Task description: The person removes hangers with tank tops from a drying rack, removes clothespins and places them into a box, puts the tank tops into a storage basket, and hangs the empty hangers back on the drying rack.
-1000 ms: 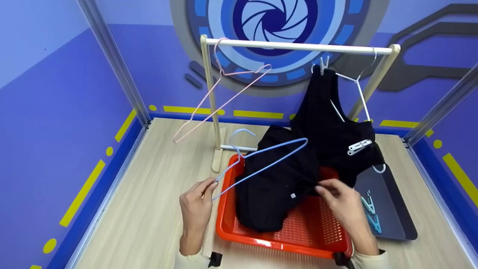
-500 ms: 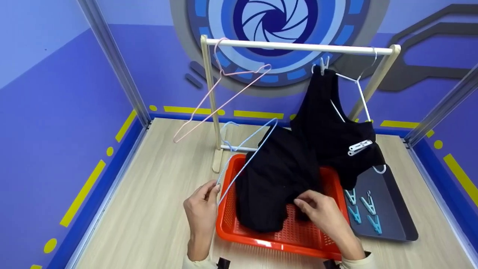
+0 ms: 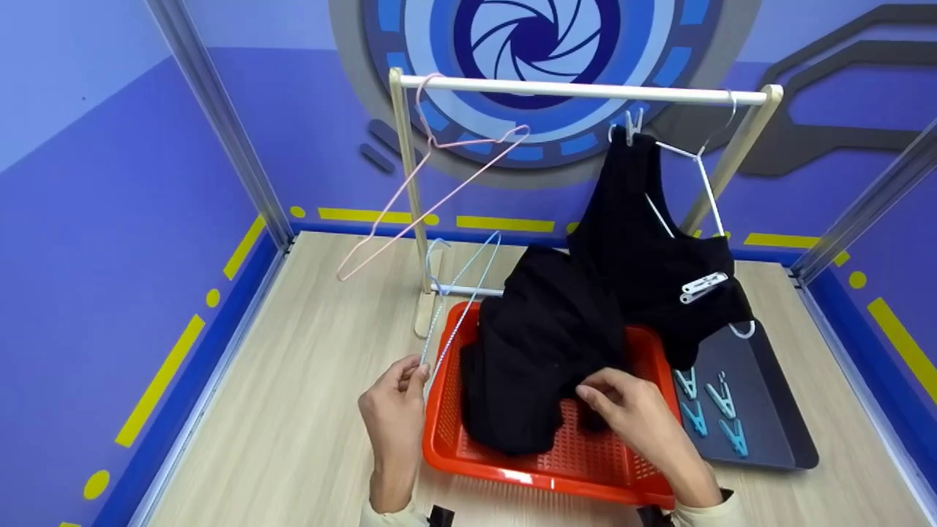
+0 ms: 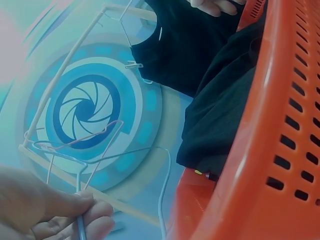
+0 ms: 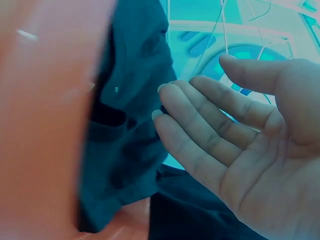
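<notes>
My left hand (image 3: 395, 402) pinches a light blue wire hanger (image 3: 468, 316) by one lower corner, left of the basket. The hanger stands tilted, seen nearly edge-on; the left wrist view shows the thumb and fingers around its wire (image 4: 80, 190). A black garment (image 3: 542, 351) lies bunched in the red basket (image 3: 487, 468), partly over its back rim. My right hand (image 3: 633, 410) is at the garment's right side, above the basket. The right wrist view shows that hand (image 5: 240, 125) with loosely extended fingers, thumb apart, nothing gripped; whether the fingertips touch the cloth I cannot tell.
Behind the basket stands a rack (image 3: 585, 89) with a pink hanger (image 3: 457, 197) on the left. A black sleeveless top (image 3: 651, 256) hangs right on a white hanger (image 3: 708, 190) with clothespins. A dark grey tray (image 3: 776, 417) holds several teal clothespins (image 3: 732, 438).
My left hand has turned the blue hanger upright and leftward, away from over the garment. My right hand moved left and down from the garment's right edge, letting the cloth settle.
</notes>
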